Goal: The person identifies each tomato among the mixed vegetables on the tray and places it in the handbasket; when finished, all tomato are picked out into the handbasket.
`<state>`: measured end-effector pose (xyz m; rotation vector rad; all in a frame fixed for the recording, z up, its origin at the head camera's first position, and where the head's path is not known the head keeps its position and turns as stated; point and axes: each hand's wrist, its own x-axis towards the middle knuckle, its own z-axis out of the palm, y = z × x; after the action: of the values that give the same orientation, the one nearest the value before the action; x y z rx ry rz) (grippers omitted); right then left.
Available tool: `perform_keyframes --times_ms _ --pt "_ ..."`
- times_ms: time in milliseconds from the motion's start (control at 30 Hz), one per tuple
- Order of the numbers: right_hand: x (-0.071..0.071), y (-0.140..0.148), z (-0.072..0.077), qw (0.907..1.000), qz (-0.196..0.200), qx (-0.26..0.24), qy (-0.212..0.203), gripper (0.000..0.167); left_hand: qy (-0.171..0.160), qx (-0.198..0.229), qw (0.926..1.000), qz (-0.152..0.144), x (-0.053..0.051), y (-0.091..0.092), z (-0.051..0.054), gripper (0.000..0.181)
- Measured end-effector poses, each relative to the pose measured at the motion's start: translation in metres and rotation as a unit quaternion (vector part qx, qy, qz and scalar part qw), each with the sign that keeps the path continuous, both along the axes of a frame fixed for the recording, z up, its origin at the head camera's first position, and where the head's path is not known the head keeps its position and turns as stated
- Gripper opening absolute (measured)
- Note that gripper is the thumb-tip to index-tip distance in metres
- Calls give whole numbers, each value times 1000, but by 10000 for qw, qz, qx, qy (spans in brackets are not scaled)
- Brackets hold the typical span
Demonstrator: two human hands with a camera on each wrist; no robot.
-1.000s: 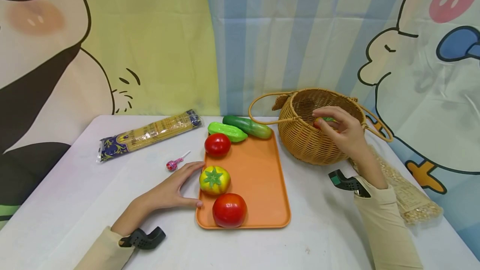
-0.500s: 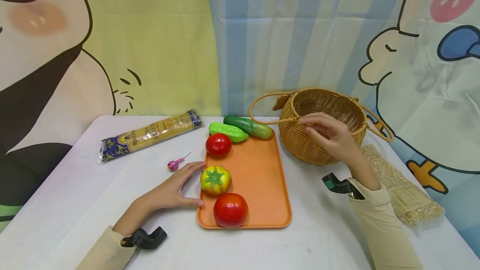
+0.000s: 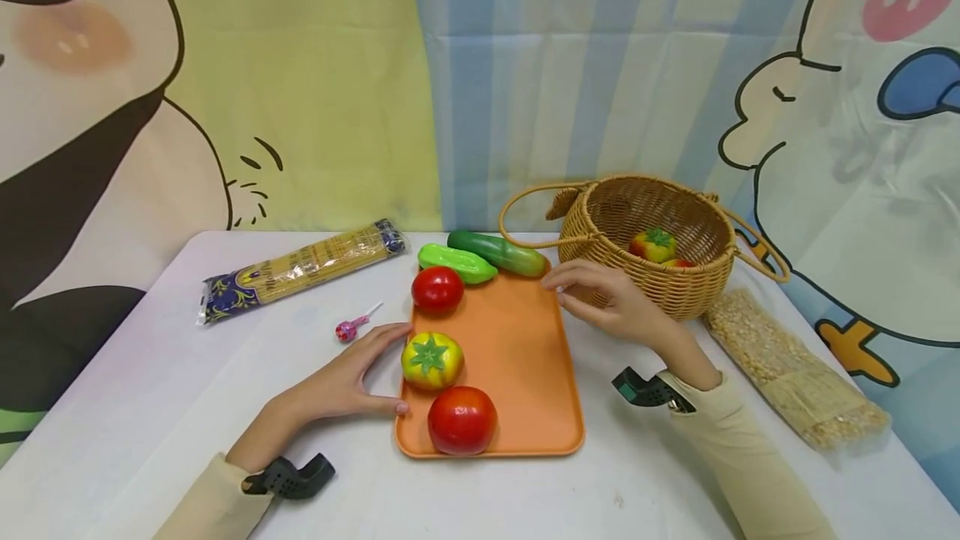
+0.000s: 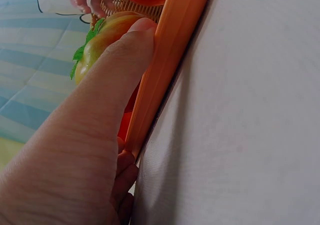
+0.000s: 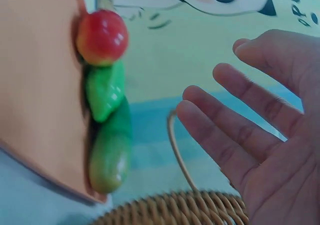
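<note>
My left hand [image 3: 341, 382] rests at the left edge of an orange tray [image 3: 525, 382], thumb and fingers spread and touching its rim. In the left wrist view the thumb [image 4: 125, 52] lies against the tray's side. Beside that hand, on the tray, sit a yellow tomato [image 3: 432, 361] with a green leafy top and a red tomato [image 3: 462, 420]. Farther back lie another red tomato [image 3: 437, 289], a light green bumpy vegetable [image 3: 457, 263] and a cucumber [image 3: 498, 253]. My right hand [image 3: 611, 302], holding nothing, hovers near the tray's back right corner with loosely extended fingers.
A wicker basket [image 3: 637, 273] with looped handles stands at the back right; a red-and-yellow tomato [image 3: 654, 246] and a partly hidden red item lie inside. A bag of grain [image 3: 795, 373] lies to its right. Spaghetti [image 3: 300, 272] and a lollipop [image 3: 352, 327] lie left of the tray.
My right hand has let go of the red-and-yellow tomato in the basket, come out over the rim and moved left toward the tray. My left hand stays put.
</note>
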<state>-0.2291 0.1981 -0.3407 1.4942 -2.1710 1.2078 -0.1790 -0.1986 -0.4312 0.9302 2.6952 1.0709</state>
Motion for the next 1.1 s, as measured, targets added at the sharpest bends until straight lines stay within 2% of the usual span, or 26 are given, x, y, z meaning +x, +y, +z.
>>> perform_keyframes --times_ms 167,500,733,900,1100 --pt "7 -13 -5 9984 238 352 -369 33 6 13 10000 -28 -1 0 -1 101" --pt "16 -32 -13 9924 589 752 -779 27 9 -12 10000 -26 -1 0 -2 101" --pt "20 -43 -22 9774 1095 1059 -1464 26 -31 9 10000 -23 -2 0 -1 101" --pt "24 -50 -27 9657 1313 1143 -1927 25 -50 5 10000 -21 -1 0 -1 101" --pt "29 -59 -35 9557 1493 1497 -2046 27 -42 12 10000 -26 -1 0 -1 101"
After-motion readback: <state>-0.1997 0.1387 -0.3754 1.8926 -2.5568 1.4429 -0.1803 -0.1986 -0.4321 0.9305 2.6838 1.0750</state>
